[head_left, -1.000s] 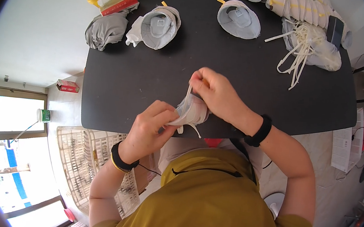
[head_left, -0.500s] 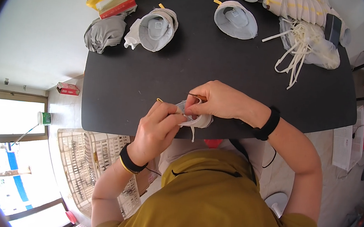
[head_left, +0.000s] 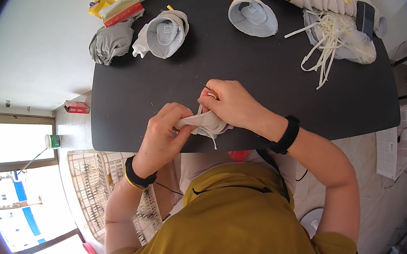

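Note:
At the table's near edge, my left hand (head_left: pixel 163 127) pinches the edge of a pale cloth hat (head_left: pixel 209 121) between thumb and fingers. My right hand (head_left: pixel 236 103) is closed around a slim awl-like tool (head_left: pixel 213 94) with a brown handle, its thin dark tip pointing away to the left. A narrow off-white strap (head_left: pixel 199 109) runs from the hat up to my right fingers. Another strap end (head_left: pixel 215 142) dangles at the hat's near side. The hat looks folded, and my fingers cover part of it.
The dark table (head_left: pixel 168 85) carries a grey-lined hat (head_left: pixel 168 35) and another hat (head_left: pixel 253 16) farther off. Grey cloth (head_left: pixel 112 41) lies at the far left. Loose straps (head_left: pixel 325 45), a stack of hats (head_left: pixel 323 1) and a dark phone-like object (head_left: pixel 365 19) sit far right.
My right hand has lifted away from the hat's opening, drawing a strap upward, and the tool's tip now shows clear. My left hand has tilted the hat, turning its outer side up.

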Tool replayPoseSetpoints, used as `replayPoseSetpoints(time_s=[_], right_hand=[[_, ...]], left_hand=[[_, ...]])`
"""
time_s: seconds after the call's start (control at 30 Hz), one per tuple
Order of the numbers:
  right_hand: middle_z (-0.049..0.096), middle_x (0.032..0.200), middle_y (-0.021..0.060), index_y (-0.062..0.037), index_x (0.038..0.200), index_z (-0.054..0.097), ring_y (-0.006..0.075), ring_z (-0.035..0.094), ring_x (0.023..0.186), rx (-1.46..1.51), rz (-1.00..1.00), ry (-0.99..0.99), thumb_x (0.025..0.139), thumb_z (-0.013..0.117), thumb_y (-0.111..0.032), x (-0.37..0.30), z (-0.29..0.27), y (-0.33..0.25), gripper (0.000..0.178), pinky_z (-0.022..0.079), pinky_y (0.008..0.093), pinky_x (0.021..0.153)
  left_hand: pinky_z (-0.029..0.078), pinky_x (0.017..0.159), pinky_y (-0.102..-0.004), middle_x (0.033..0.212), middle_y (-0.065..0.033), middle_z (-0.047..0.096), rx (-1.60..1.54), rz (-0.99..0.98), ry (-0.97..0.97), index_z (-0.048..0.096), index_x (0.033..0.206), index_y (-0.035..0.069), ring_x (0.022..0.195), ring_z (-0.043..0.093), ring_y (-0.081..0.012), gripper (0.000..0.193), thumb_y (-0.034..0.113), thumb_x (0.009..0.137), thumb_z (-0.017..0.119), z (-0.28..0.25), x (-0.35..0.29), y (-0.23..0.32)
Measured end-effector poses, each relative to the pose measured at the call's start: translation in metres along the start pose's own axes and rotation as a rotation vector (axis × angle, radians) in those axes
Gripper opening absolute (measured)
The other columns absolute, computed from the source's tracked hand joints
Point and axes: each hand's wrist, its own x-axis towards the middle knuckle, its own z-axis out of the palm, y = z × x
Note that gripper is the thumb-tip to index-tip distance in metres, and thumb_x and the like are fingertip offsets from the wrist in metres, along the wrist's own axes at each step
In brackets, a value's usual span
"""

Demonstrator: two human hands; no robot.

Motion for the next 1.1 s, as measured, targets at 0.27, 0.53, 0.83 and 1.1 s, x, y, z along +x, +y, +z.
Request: replayPoseSetpoints(time_s=[0.27,0.53,0.83,1.1], right_hand=[[0.070,0.087,0.0169,0.0027,0.098,0.066,0.0266,0.070,0.076,0.047,-0.213,0.138,0.090,0.065,-0.018,0.004,-0.008,-0.011,0.022,0.054,0.0349,0.069],[0.069,0.093,0.0107,-0.0003,0.105,0.065,0.0178,0.067,0.073,-0.115,-0.224,0.239,0.087,0.069,-0.006,-0.061,-0.007,-0.004,0.019,0.054,0.0294,0.062],[0.059,0.079,0.0035,-0.0085,0.097,0.071,0.0160,0.062,0.066,-0.028,-0.290,0.345,0.081,0.076,-0.008,-0.053,0.029,0.011,0.016,0.052,0.0274,0.059],[0.057,0.078,0.0034,-0.0083,0.093,0.071,0.0146,0.058,0.061,-0.088,-0.288,0.398,0.080,0.076,-0.007,-0.056,0.037,0.013,0.014,0.048,0.0273,0.056]], left_hand=[[0.053,0.064,-0.0252,0.087,-0.0072,0.068,-0.358,-0.421,-0.086,0.063,0.101,-0.002,0.074,0.065,-0.0117,0.014,0.005,0.090,0.067,-0.002,0.000,-0.006],[0.055,0.067,-0.0230,0.099,-0.0060,0.071,-0.966,-0.642,-0.007,0.065,0.113,0.000,0.079,0.066,-0.0103,0.023,0.014,0.094,0.065,0.001,-0.006,-0.028],[0.053,0.065,-0.0231,0.097,-0.0048,0.070,-0.877,-0.611,-0.014,0.064,0.110,0.000,0.076,0.064,-0.0095,0.023,0.009,0.090,0.070,0.017,-0.009,-0.015],[0.049,0.061,-0.0203,0.094,-0.0027,0.070,-0.960,-0.593,0.076,0.065,0.108,0.002,0.072,0.060,-0.0059,0.022,0.010,0.089,0.072,0.027,-0.016,-0.012]])
